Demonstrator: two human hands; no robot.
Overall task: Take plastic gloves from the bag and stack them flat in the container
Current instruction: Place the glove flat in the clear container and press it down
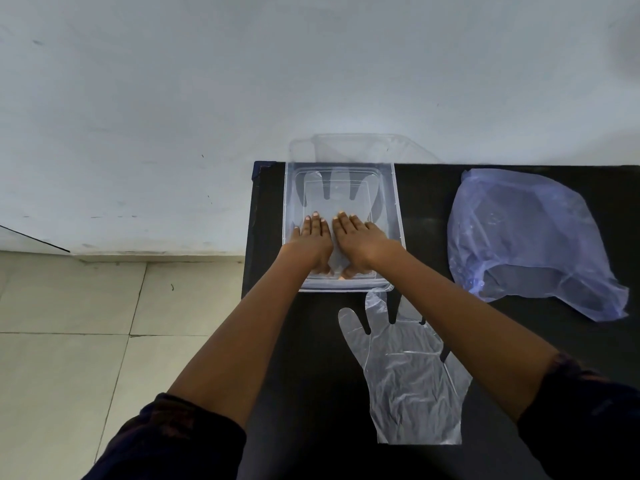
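Observation:
A clear rectangular plastic container (pixel 396 206) sits at the far left corner of the black table. A transparent plastic glove (pixel 341 194) lies flat inside it, fingers pointing away from me. My left hand (pixel 313 237) and my right hand (pixel 360 239) rest palm down side by side on that glove, fingers spread and pressed flat. A second transparent glove (pixel 412 379) lies flat on the table in front of the container, partly under my right forearm. The bluish plastic bag (pixel 526 237) lies crumpled at the right, its opening toward me.
The black table (pixel 311 341) ends just left of the container, with tiled floor (pixel 86 323) below. A white wall (pixel 242 81) stands right behind the table. The clear container lid (pixel 363 148) leans against the wall behind the container.

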